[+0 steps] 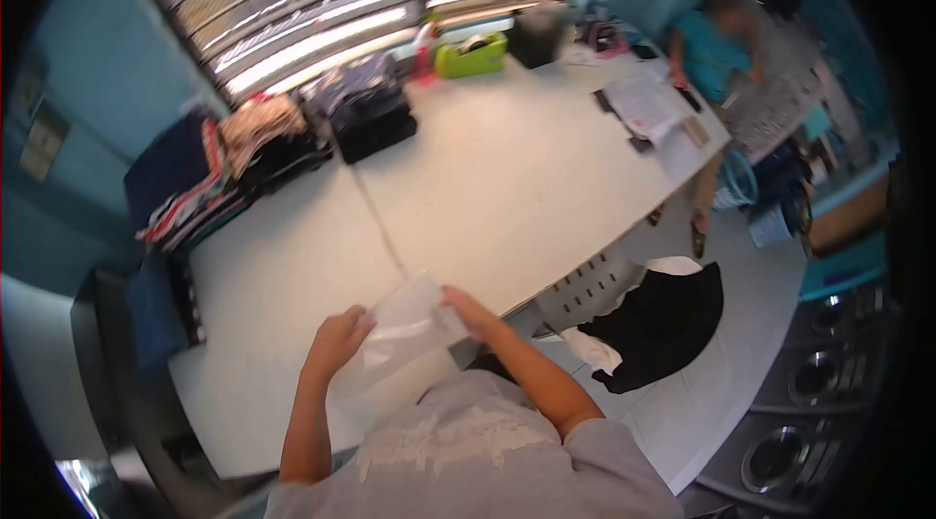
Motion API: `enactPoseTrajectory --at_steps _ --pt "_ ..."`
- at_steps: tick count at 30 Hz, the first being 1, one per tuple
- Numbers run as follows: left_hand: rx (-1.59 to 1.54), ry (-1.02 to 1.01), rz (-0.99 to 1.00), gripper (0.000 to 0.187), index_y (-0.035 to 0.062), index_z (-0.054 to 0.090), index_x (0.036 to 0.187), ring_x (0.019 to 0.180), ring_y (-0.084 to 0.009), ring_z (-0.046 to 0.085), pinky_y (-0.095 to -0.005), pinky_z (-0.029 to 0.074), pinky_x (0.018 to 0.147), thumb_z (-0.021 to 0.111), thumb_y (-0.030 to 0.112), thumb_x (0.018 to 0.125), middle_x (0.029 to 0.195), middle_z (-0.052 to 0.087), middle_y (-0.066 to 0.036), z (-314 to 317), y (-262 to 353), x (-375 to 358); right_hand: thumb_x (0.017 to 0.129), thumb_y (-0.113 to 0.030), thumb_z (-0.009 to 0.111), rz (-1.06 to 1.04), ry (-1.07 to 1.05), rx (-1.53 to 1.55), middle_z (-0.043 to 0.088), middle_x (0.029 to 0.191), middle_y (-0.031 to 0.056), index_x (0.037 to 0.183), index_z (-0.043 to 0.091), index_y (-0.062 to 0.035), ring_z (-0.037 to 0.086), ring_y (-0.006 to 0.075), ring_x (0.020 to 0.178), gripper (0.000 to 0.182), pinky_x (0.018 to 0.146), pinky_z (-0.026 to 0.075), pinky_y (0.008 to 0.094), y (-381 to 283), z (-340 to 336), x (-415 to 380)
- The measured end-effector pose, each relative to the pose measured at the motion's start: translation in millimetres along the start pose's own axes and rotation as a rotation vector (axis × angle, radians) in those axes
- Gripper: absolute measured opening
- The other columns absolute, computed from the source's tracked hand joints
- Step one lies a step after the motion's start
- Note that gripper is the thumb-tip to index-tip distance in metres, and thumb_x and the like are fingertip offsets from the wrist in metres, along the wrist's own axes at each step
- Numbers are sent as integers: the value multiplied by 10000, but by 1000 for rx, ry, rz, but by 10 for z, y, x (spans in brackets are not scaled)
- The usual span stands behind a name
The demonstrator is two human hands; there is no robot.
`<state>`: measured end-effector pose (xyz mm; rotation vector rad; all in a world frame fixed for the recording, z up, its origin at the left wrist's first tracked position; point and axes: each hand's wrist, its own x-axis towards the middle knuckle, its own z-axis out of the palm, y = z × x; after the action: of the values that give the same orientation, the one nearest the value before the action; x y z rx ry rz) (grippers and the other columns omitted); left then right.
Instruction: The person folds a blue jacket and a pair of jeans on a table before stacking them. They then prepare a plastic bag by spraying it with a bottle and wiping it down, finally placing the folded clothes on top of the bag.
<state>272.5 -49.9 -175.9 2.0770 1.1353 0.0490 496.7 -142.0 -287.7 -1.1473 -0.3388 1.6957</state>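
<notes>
Nearest the camera, both hands held one thing between them: a clear plastic bag [405, 324], thin and see-through, raised just above the near edge of the white table [487, 178]. The left hand [336, 342] gripped the bag's lower left end with its fingers closed on the film, and the right hand [468, 312] pinched the upper right end — so the bag's long axis ran from one hand to the other, slanting up toward the right. Each hand was already on the bag, neither nearer than the other; its slack middle hung between the two grips, over the table edge and the person's grey shirt [468, 451]. Off the table's near right corner, a black garment [663, 324] lay draped over a basket on the floor. Farther along, stacks of folded clothes [249, 163] sat at the far left edge of the table under the window, with a darker folded pile [366, 110] beside them. At the far edge stood a green container [471, 56], and papers [643, 105] lay toward the far right corner, where another person in a teal top [712, 51] sat — well apart from the bag.
</notes>
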Motion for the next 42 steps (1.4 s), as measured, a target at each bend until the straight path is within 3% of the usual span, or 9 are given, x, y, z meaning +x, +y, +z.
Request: enactPoseTrajectory --at_steps 4,7,10,13,16,22,28,31,42 --pt "-38 -32 -63 311 26 561 977 738 -331 587 -379 444 657 538 304 839 755 607 -194 -76 -7 -62 827 -179 415 26 -16 -43 546 949 64 1093 477 -35 531 153 855 308 797 430 281 -16 -56 58" --pt "-69 46 23 276 20 554 950 551 -245 521 -331 397 543 559 274 841 613 558 -142 -45 -132 -82 861 -230 417 86 -12 -68 548 965 63 1097 474 -24 513 146 918 318 861 396 286 11 -88 92" --pt "-25 -45 -86 307 40 563 988 734 -316 588 -371 442 650 542 306 837 742 609 -178 -92 -114 -83 851 -262 502 106 13 62 556 952 58 1081 484 -26 527 139 866 330 794 428 279 16 3 115" --pt "-26 -56 -132 302 49 564 987 728 -317 589 -373 443 650 545 308 834 733 610 -173 -97 -89 -75 793 -241 614 -127 131 -526 562 927 52 1069 489 -25 534 131 805 372 718 444 265 -69 166 -6" --pt "-12 -12 -65 290 57 564 984 723 -319 590 -377 445 649 544 306 837 730 611 -168 -92 -87 -73 746 -172 650 -201 232 -577 558 900 46 1044 499 -21 526 122 737 366 648 438 241 -151 140 6" --pt "99 29 -53 285 54 570 970 725 -322 592 -379 456 662 537 310 847 750 619 -163 -126 -184 -85 726 -116 595 -134 185 -434 536 882 41 1009 519 -19 493 123 840 309 765 397 256 -307 -280 86" --pt "92 13 -74 291 52 572 968 752 -316 596 -375 459 685 541 314 845 762 623 -163 -102 -250 -100 720 -156 623 -149 221 -140 529 928 64 1102 455 -22 505 144 862 438 801 398 279 -223 -215 76" --pt "88 -20 -89 289 54 572 972 758 -315 596 -378 458 689 547 310 841 770 624 -165 -86 -251 -110 725 -199 651 -324 398 -659 552 926 99 1108 447 -16 534 167 861 471 776 427 314 -235 -18 -47" --pt "202 47 -73 256 57 570 925 702 -314 588 -383 455 636 549 298 839 706 606 -153 27 -612 -199 763 -165 623 -223 200 -496 568 912 62 1086 470 -7 529 126 836 391 753 414 249 -200 -444 29"
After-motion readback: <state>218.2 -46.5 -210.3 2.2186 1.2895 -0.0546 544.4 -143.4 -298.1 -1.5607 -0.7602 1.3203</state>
